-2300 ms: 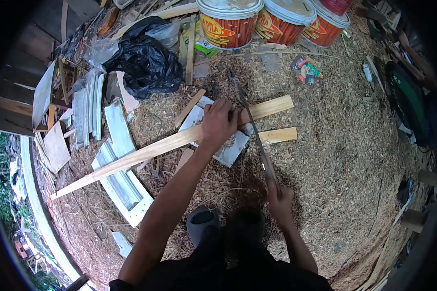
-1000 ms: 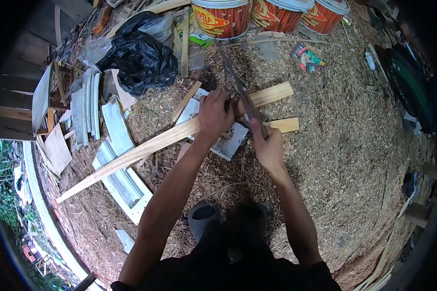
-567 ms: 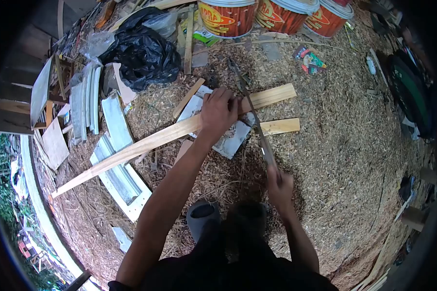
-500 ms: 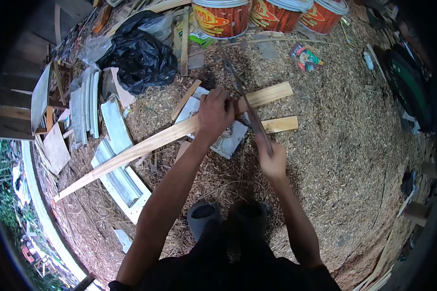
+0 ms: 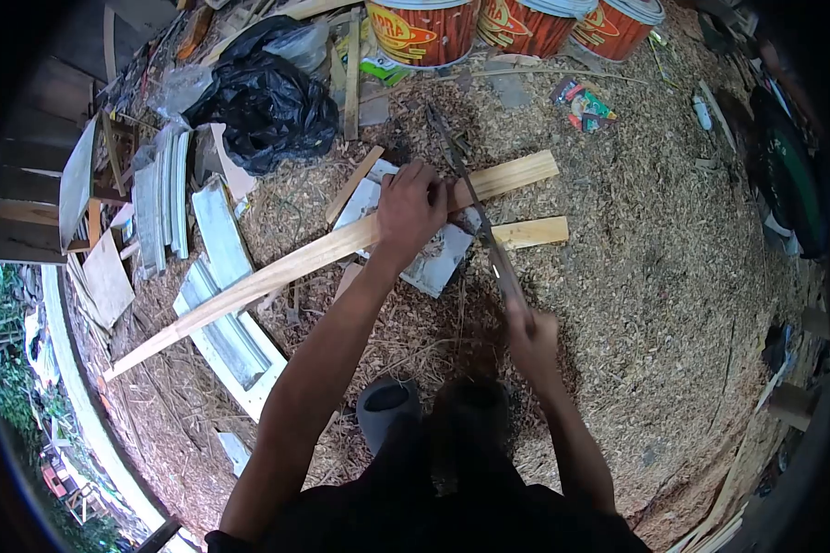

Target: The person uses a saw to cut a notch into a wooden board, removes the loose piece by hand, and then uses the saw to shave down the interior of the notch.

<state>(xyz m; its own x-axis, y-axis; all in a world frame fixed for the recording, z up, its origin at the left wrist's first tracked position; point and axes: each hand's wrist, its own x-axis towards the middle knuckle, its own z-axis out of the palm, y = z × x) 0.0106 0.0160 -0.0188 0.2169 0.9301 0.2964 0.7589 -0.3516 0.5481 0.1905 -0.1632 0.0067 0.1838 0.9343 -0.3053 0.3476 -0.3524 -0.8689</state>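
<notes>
A long wooden plank (image 5: 267,278) slants from the lower left up to the right. My left hand (image 5: 413,210) is wrapped over it near its right part, pressing it on a whitish block (image 5: 441,261). Just right of those fingers a handsaw (image 5: 475,200) crosses the plank, its blade pointing away from me. My right hand (image 5: 533,341) is closed round the saw's near end. Below the plank's right end lies a short piece of wood (image 5: 531,232), and a thin wood strip (image 5: 355,184) rests left of the block.
Sawdust and chips cover the ground (image 5: 655,276). Red paint buckets (image 5: 424,35) stand at the far side, with a black plastic bag (image 5: 267,111) to their left. Pale molded pieces (image 5: 235,341) lie under the plank's left half. My slippers (image 5: 387,410) are close below.
My right hand has drawn the saw back toward me and slightly right. The left hand and the plank stay in nearly the same place.
</notes>
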